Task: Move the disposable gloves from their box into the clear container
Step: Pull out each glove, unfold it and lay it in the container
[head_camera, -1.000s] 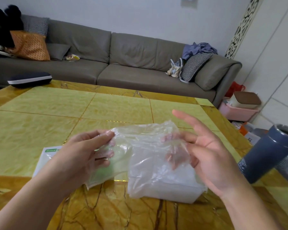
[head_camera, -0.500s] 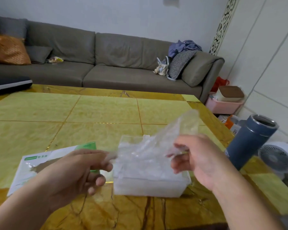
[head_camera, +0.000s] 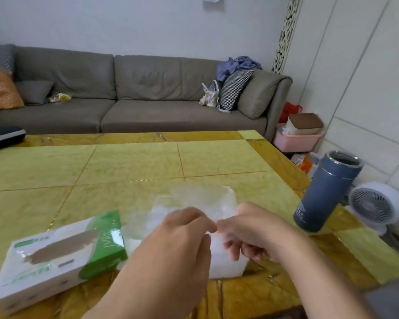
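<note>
1. The box [head_camera: 58, 256] lies on the bench [head_camera: 134, 166] at the left, its green end touching or nearly touching the container [head_camera: 226, 265]; whether any gloves remain inside cannot be told.
2. Thin clear gloves [head_camera: 200, 201] sit over and in the container, bunched above its rim, so the transfer looks well along, with tucking down left to do.
3. The left hand [head_camera: 182, 240] hovers over the container's near left side, back to the camera, fingers curled, thumb and forefinger seemingly pinching a bit of glove film.
4. The right hand [head_camera: 251, 229] meets it fingertip to fingertip, fingers curled downward, apparently pinching the same film.
5. A blue flask [head_camera: 327, 192] stands well apart at the right.
</note>
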### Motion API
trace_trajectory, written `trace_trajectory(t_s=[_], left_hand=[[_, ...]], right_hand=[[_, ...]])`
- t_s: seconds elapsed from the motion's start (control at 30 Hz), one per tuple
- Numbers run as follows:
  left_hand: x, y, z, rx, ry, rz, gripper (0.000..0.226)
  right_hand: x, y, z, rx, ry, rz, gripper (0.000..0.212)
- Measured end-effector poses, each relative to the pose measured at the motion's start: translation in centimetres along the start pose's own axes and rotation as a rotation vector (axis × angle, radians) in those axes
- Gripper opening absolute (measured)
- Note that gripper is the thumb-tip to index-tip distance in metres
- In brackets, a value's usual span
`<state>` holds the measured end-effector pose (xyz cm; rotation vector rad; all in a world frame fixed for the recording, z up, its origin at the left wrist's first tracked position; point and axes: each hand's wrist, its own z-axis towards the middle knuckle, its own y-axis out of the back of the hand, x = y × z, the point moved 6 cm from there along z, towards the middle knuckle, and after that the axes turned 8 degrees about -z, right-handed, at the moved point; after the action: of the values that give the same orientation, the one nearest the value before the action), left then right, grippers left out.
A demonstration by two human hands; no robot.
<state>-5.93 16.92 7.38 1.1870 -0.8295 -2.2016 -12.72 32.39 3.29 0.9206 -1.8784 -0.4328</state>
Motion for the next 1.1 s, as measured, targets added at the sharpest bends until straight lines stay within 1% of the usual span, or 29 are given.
trace_trajectory(t_s=[0.03,0.1,0.17,0.23,0.33,0.4,0.5,0.67,0.8,0.87,0.97,1.03,1.1], left_hand=[[1.2,-1.1,0.3,0.024,0.077,0.023,0.031],[3.1,-2.5,0.7,0.074,0.183,0.056,0.035],[3.9,-3.0,1.0,0.101,0.221,0.063,0.035],[4.7,-3.0,1.2,0.114,0.258,0.078,0.032],[5.2,-3.1,1.7,0.180,0.251,0.129,0.039],[5.7,-3.4,1.8,0.272,0.267,0.181,0.053],[6.6,-4.0,1.7,0.375,0.350,0.258,0.069],[7.8,-4.7,2.3,0.430,0.448,0.249,0.069],[8.5,-5.0,3.2,0.475,0.507,0.225,0.063],[8.9,-5.2,3.7,0.518,0.503,0.211,0.063],[9.3,-4.8,4.3,0.592,0.482,0.231,0.071],[9.4,-4.3,4.6,0.608,0.465,0.276,0.077],[9.1,-3.9,4.8,0.593,0.433,0.352,0.078]], right_hand=[[0.0,0.2,0.2,-0.044,0.011,-0.011,0.042],[0.0,0.6,0.7,-0.168,0.061,-0.018,0.044],[-0.4,1.2,1.5,-0.293,0.114,-0.070,0.042],[-0.6,1.6,2.0,-0.346,0.134,-0.122,0.041],[-0.9,1.8,2.5,-0.345,0.111,-0.200,0.035],[-1.2,1.9,2.7,-0.367,0.087,-0.245,0.028],[-1.6,1.7,3.0,-0.373,0.068,-0.310,0.027],[-1.2,1.8,2.4,-0.417,0.072,-0.427,0.029],[-0.6,1.7,1.7,-0.457,0.061,-0.530,0.017],[-0.3,1.7,1.3,-0.463,0.052,-0.573,0.014],[-0.2,1.7,1.1,-0.469,0.045,-0.587,0.013],[-0.1,1.8,1.0,-0.473,0.044,-0.581,0.014],[0.1,2.0,0.7,-0.474,0.036,-0.587,0.013]])
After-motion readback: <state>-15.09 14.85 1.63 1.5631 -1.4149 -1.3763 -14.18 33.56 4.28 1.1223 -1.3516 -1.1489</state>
